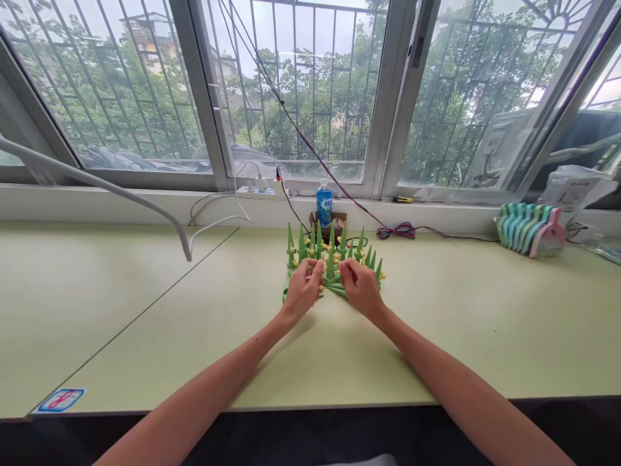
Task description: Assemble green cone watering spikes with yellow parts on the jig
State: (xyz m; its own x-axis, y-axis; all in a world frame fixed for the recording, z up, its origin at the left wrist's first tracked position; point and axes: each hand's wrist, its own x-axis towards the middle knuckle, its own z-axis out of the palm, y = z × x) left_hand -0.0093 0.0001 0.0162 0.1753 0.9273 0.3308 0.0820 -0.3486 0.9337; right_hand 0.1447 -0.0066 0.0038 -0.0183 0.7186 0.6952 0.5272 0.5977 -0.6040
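Green cones [330,266] stand on the pale table [194,362] before barred windows [301,97], near a blue bottle [324,207]. Left hand [303,288] and right hand [359,285] curl among them; whether the fingers grip anything, I cannot tell. Cables [400,230] lie toward the sill [451,212].

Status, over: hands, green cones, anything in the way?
Left hand and right hand: both curled, contents unclear. Green cones: many upright, one between the hands, yellow bits among them. Blue bottle behind the cones, not blocking the hands.
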